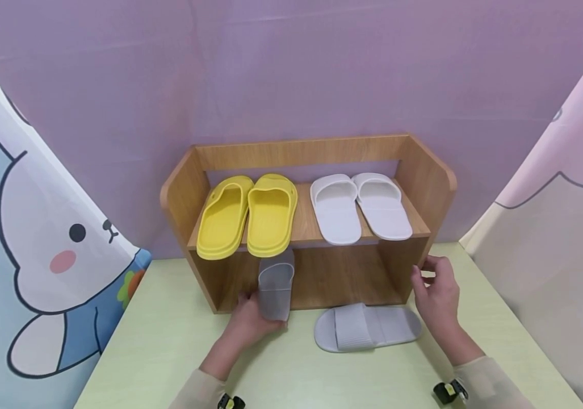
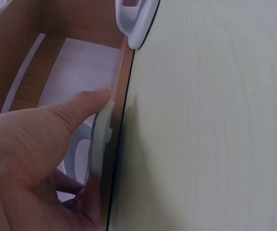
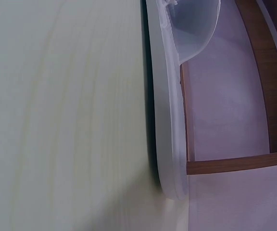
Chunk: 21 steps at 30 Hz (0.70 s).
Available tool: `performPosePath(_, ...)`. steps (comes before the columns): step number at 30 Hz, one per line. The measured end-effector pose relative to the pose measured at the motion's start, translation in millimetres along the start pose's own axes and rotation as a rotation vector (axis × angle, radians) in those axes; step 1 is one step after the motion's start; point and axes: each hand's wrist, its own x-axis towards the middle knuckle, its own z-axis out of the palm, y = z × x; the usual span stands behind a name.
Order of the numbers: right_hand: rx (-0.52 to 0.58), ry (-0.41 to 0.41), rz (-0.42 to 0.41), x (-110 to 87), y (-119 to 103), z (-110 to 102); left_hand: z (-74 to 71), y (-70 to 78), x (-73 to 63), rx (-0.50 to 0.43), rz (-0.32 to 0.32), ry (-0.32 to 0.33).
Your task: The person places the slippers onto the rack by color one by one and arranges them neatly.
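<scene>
My left hand [image 1: 252, 321] grips a grey slipper [image 1: 276, 284] by its heel end. That slipper's toe points into the lower level of a wooden shoe rack [image 1: 342, 272], below the yellow pair. In the left wrist view, the thumb [image 2: 93, 98] lies at one edge of the slipper's heel [image 2: 100, 144] and fingertips at the opposite edge. A matching grey slipper [image 1: 393, 326] lies sideways on the table before the rack. My right hand [image 1: 439, 292], loosely bent, touches the outside of the rack's right side panel and holds no slipper.
On the rack's upper shelf stand a yellow slipper pair [image 1: 271, 224] at left and a white slipper pair [image 1: 339, 213] at right. The pale table [image 1: 133, 352] extends around the rack. A purple backdrop [image 1: 296, 74] hangs behind, with printed cloths [image 1: 51, 227] at both sides.
</scene>
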Motion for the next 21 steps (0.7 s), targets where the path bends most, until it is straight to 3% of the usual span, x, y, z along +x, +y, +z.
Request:
performPosePath(6,-0.005,0.0,-0.001,0.2,1,0,-0.7,-0.2,-1.7,-0.006,-0.004,-0.003)
performPosePath(12,-0.007,-0.007,-0.003,0.0,1,-1,-8.9,-1.9,-8.2,-0.039,-0.05,-0.006)
performPosePath(21,-0.005,-0.008,0.007,-0.1,0,-1,-35.5,-9.6,-23.5,0.022,-0.059,0.103)
